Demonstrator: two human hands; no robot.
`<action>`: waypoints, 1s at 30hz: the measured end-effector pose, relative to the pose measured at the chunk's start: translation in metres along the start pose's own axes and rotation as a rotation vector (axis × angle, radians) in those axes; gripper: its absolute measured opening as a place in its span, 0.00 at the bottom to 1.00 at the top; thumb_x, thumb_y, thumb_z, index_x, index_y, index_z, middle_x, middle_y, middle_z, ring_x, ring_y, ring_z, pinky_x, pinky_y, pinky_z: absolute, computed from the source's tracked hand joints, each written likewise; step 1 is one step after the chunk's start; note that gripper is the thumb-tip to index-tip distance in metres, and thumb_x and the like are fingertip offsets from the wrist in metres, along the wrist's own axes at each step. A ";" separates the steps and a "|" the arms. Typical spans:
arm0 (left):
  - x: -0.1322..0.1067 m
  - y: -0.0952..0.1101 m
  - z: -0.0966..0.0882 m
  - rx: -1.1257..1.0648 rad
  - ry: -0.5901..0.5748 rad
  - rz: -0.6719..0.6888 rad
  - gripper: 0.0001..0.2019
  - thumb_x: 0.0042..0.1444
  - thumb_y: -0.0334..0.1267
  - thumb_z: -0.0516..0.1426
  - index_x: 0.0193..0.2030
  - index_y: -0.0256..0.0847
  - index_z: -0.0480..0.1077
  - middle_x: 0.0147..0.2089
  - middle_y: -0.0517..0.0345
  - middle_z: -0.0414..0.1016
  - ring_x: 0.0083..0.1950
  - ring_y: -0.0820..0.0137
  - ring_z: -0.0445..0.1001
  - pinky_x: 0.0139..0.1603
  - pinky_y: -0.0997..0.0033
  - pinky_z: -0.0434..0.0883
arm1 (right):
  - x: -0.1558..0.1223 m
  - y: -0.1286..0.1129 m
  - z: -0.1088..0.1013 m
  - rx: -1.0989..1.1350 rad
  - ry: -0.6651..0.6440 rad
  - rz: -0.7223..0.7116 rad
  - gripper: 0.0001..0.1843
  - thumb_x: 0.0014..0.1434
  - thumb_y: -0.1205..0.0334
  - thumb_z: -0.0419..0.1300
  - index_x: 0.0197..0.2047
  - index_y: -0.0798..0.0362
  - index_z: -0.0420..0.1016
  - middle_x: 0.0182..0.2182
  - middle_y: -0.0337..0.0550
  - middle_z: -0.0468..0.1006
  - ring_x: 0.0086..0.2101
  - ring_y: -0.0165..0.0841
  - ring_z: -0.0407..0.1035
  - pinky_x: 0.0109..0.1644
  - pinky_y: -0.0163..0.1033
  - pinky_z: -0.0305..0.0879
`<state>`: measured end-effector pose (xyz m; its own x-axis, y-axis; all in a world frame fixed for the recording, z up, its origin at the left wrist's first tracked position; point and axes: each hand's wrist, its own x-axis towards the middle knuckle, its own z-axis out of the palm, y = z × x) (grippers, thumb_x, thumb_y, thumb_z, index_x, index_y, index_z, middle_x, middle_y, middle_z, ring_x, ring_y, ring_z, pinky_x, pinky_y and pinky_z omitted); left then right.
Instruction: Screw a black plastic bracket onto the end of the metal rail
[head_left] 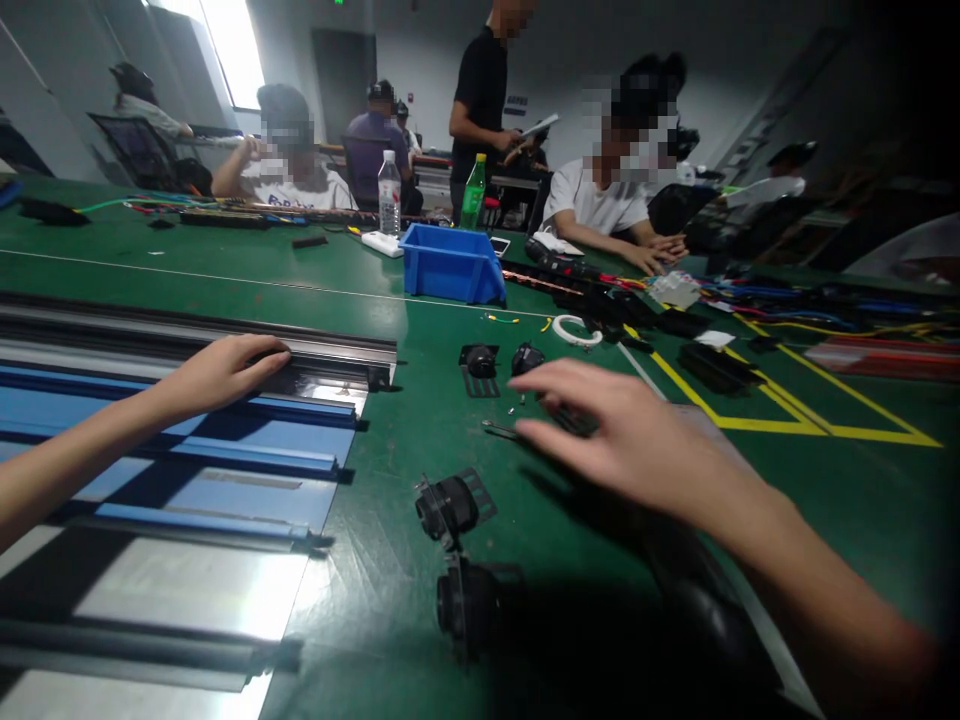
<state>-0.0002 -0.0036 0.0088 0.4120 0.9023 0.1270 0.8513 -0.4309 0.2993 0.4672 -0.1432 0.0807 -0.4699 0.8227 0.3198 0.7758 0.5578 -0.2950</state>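
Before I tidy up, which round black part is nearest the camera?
The lowest black part in the picture; the others lie farther up the table.

Okay so, left half of the tabletop is a panel with rails running left to right across it. Just right of that, up front, there's a bracketed unit with a second unit right behind it. Further back and a bit right lies a spanner, then another two units side by side. Ring is behind those, to the right. Bin sits farther back, one bottle behind it, another bottle behind-left. Wiring sprawls off right of the bin.
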 end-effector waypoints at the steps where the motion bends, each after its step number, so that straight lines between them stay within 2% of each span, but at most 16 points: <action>1: 0.000 0.000 0.001 -0.001 0.007 0.001 0.29 0.66 0.61 0.48 0.53 0.40 0.76 0.52 0.49 0.81 0.52 0.55 0.77 0.53 0.65 0.71 | 0.001 -0.017 0.007 0.086 -0.204 -0.086 0.23 0.65 0.54 0.63 0.63 0.38 0.73 0.57 0.42 0.79 0.53 0.45 0.76 0.59 0.52 0.74; 3: 0.000 -0.001 0.001 -0.002 0.019 0.003 0.28 0.66 0.61 0.48 0.52 0.41 0.76 0.52 0.49 0.81 0.52 0.54 0.78 0.52 0.64 0.71 | 0.002 -0.041 0.026 0.165 -0.459 -0.150 0.32 0.63 0.59 0.65 0.69 0.39 0.66 0.61 0.43 0.76 0.57 0.47 0.74 0.62 0.53 0.72; 4: 0.000 -0.001 0.001 -0.002 0.022 0.005 0.28 0.66 0.61 0.48 0.52 0.41 0.76 0.52 0.49 0.81 0.52 0.54 0.78 0.53 0.64 0.71 | 0.002 -0.047 0.036 0.177 -0.528 -0.157 0.34 0.63 0.62 0.64 0.71 0.42 0.62 0.62 0.46 0.75 0.57 0.49 0.73 0.63 0.55 0.72; 6: 0.000 -0.002 0.002 -0.002 0.022 0.013 0.27 0.67 0.61 0.48 0.53 0.42 0.76 0.52 0.49 0.81 0.53 0.55 0.78 0.53 0.64 0.71 | 0.003 -0.049 0.051 0.241 -0.540 -0.159 0.33 0.66 0.62 0.62 0.72 0.46 0.61 0.63 0.50 0.74 0.59 0.50 0.72 0.63 0.56 0.71; 9: 0.001 -0.004 0.002 0.000 0.006 0.015 0.28 0.67 0.61 0.47 0.54 0.41 0.75 0.54 0.49 0.81 0.54 0.55 0.77 0.56 0.65 0.70 | 0.008 -0.038 0.059 0.457 -0.430 -0.112 0.37 0.65 0.63 0.63 0.74 0.46 0.57 0.62 0.49 0.74 0.58 0.44 0.73 0.64 0.51 0.71; 13: 0.001 -0.004 0.002 0.003 -0.009 0.001 0.31 0.67 0.62 0.47 0.57 0.38 0.74 0.56 0.46 0.79 0.56 0.55 0.76 0.58 0.63 0.69 | 0.028 -0.012 0.059 0.804 -0.192 0.040 0.45 0.61 0.64 0.66 0.74 0.38 0.47 0.58 0.44 0.74 0.50 0.38 0.78 0.54 0.45 0.79; 15: 0.000 -0.003 0.002 0.003 -0.011 -0.001 0.31 0.67 0.62 0.47 0.57 0.37 0.74 0.57 0.45 0.79 0.56 0.55 0.75 0.58 0.62 0.69 | 0.044 0.003 0.063 0.691 -0.076 0.023 0.43 0.62 0.62 0.66 0.73 0.43 0.48 0.59 0.46 0.74 0.51 0.38 0.77 0.56 0.45 0.78; 17: 0.000 -0.002 0.001 0.007 -0.015 -0.003 0.31 0.68 0.61 0.47 0.57 0.36 0.74 0.57 0.45 0.79 0.56 0.55 0.75 0.58 0.62 0.69 | 0.060 0.018 0.070 0.465 -0.010 -0.019 0.35 0.64 0.59 0.64 0.70 0.49 0.56 0.59 0.49 0.75 0.54 0.40 0.75 0.60 0.47 0.75; 20: 0.000 -0.001 0.000 0.012 -0.020 -0.003 0.30 0.68 0.60 0.47 0.56 0.36 0.74 0.56 0.45 0.79 0.55 0.55 0.75 0.57 0.63 0.69 | 0.075 0.037 0.077 0.310 0.008 -0.035 0.29 0.63 0.57 0.67 0.64 0.52 0.68 0.58 0.53 0.76 0.57 0.47 0.72 0.65 0.56 0.68; 23: 0.000 -0.002 0.001 0.013 -0.019 -0.003 0.30 0.68 0.60 0.47 0.56 0.36 0.73 0.56 0.45 0.79 0.56 0.56 0.75 0.58 0.63 0.69 | 0.074 0.051 0.077 0.198 0.015 -0.025 0.32 0.63 0.54 0.67 0.67 0.51 0.67 0.59 0.55 0.76 0.57 0.50 0.72 0.64 0.59 0.67; 25: -0.001 -0.003 0.002 0.014 -0.013 -0.005 0.31 0.68 0.61 0.47 0.57 0.36 0.73 0.57 0.45 0.79 0.56 0.55 0.75 0.59 0.63 0.68 | 0.068 0.058 0.076 0.150 0.016 -0.017 0.31 0.64 0.53 0.66 0.67 0.50 0.67 0.59 0.55 0.76 0.55 0.48 0.73 0.61 0.57 0.70; 28: -0.001 -0.004 0.002 0.016 -0.009 -0.010 0.32 0.67 0.62 0.46 0.56 0.37 0.74 0.56 0.45 0.79 0.56 0.54 0.75 0.58 0.62 0.69 | 0.059 0.061 0.075 0.103 -0.002 -0.008 0.22 0.66 0.54 0.64 0.60 0.53 0.75 0.50 0.53 0.80 0.44 0.42 0.76 0.51 0.49 0.75; 30: 0.000 -0.004 0.002 0.019 -0.012 -0.011 0.32 0.67 0.63 0.47 0.56 0.37 0.74 0.56 0.45 0.79 0.56 0.54 0.75 0.57 0.61 0.69 | 0.057 0.059 0.077 0.078 -0.010 -0.007 0.19 0.66 0.55 0.64 0.57 0.55 0.77 0.48 0.52 0.81 0.41 0.41 0.76 0.50 0.47 0.75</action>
<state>-0.0031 -0.0020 0.0052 0.4062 0.9068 0.1126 0.8620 -0.4211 0.2822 0.4542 -0.0547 0.0126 -0.4798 0.8195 0.3134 0.7374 0.5702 -0.3620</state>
